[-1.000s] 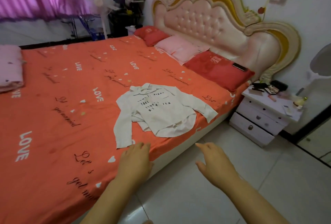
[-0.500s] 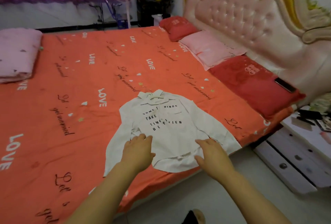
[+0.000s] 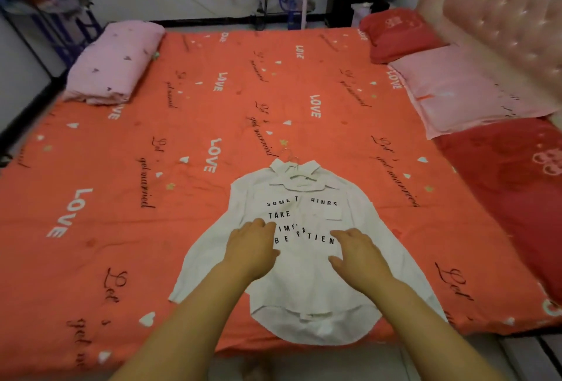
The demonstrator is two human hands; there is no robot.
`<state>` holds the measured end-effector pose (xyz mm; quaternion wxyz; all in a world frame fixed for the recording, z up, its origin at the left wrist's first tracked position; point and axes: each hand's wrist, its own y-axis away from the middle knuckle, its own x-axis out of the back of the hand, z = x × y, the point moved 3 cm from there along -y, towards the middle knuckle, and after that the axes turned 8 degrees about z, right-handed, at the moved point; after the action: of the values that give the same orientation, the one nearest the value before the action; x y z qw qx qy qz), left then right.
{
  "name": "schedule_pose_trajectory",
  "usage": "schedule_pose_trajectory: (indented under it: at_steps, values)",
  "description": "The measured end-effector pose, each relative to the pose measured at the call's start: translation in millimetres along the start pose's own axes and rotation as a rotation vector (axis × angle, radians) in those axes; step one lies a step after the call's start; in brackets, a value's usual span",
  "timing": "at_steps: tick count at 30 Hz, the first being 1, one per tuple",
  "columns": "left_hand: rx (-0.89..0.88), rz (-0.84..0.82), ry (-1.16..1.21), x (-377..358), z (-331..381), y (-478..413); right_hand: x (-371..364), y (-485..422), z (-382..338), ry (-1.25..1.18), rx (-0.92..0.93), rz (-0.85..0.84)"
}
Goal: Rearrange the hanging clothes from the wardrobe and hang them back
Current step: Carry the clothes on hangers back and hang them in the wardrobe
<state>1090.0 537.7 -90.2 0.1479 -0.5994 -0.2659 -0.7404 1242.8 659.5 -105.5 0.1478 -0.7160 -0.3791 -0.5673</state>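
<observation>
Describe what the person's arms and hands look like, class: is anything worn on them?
The left hand and right hand wear no gloves, and no ring, watch or bracelet shows. Both forearms are uncovered down to the frame's lower edge, with no sleeve in view.
</observation>
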Motion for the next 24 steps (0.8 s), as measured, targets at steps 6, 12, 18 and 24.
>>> schedule_pose_trajectory:
  at_steps: [6,12,18,24]
  values:
    - [0.0,-0.04,0.039,-9,-6,-67,-4,-67,5,0.046,-0.004,-0.052]
    - [0.017,-0.083,0.088,-24,-23,-144,-15,-141,8,0.081,-0.023,-0.108]
    - [0.05,-0.128,0.133,-53,-34,-204,-42,-225,13,0.074,0.024,-0.181]
    - [0.129,-0.148,0.191,-111,-48,-273,-100,-326,34,0.078,0.091,-0.219]
